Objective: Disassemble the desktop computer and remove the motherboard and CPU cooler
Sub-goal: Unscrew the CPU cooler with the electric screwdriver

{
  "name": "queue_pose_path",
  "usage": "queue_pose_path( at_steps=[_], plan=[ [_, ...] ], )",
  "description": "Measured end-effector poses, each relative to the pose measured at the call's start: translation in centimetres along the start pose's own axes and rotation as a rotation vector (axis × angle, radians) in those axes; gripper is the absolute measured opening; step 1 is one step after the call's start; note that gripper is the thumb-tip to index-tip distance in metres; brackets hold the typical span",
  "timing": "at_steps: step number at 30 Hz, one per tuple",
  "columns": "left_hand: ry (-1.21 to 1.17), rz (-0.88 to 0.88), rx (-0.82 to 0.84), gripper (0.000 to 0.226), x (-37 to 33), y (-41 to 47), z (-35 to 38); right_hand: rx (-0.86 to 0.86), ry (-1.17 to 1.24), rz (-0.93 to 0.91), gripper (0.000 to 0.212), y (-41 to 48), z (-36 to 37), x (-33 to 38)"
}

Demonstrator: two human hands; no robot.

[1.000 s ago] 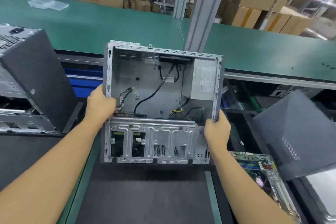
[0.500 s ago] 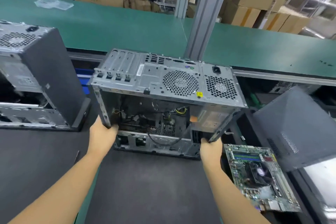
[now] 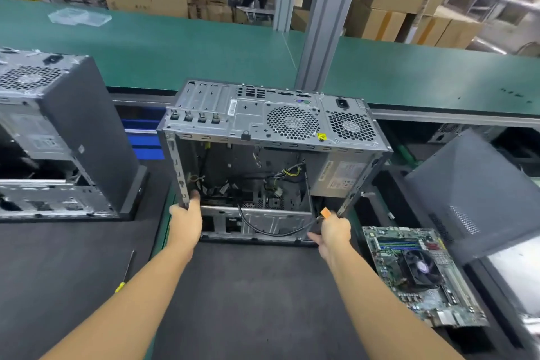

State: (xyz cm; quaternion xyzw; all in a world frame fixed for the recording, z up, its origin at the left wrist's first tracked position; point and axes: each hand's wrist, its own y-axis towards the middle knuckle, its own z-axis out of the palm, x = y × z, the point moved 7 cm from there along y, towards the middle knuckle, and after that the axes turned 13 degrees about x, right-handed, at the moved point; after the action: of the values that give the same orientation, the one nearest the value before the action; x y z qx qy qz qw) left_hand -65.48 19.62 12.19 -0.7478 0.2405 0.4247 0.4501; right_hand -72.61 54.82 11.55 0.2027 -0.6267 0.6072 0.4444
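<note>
My left grip (image 3: 187, 219) is curled tight round the lower left edge of the case (image 3: 257, 123). My right grip (image 3: 333, 228) is closed on the lower right edge, just beside an orange tab (image 3: 325, 211). The case stands on the dark desk (image 3: 248, 301) at 12 o'clock from me, with its rear panel turned up and its open side facing me. Loose cables (image 3: 263, 225) hang inside it. The motherboard (image 3: 394, 245) is out of the case and lies flat at 4 o'clock from it, near my right wrist, with the cooler (image 3: 419, 267) sitting on it. A screwdriver (image 3: 125, 272) lies at 8 o'clock. A second case (image 3: 87, 131) stands at 9 o'clock, and a grey panel (image 3: 482, 193) leans at 3 o'clock.
</note>
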Motion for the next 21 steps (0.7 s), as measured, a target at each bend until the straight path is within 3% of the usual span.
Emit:
queue_pose_path(
  at_steps=[12,17,21],
  plan=[
    [-0.177,-0.016,0.026,0.057,-4.7,7.9,2.7,0.09,-0.049,-0.001,0.038,7.3,5.0,5.0],
    [-0.105,-0.048,-0.034,0.078,-3.9,7.3,3.2,0.164,-0.01,0.023,0.04,7.4,5.2,5.2],
    [-0.156,-0.109,-0.093,0.099,-2.0,4.5,4.9,0.218,-0.067,0.068,0.094,5.2,4.3,3.9]
  ],
)
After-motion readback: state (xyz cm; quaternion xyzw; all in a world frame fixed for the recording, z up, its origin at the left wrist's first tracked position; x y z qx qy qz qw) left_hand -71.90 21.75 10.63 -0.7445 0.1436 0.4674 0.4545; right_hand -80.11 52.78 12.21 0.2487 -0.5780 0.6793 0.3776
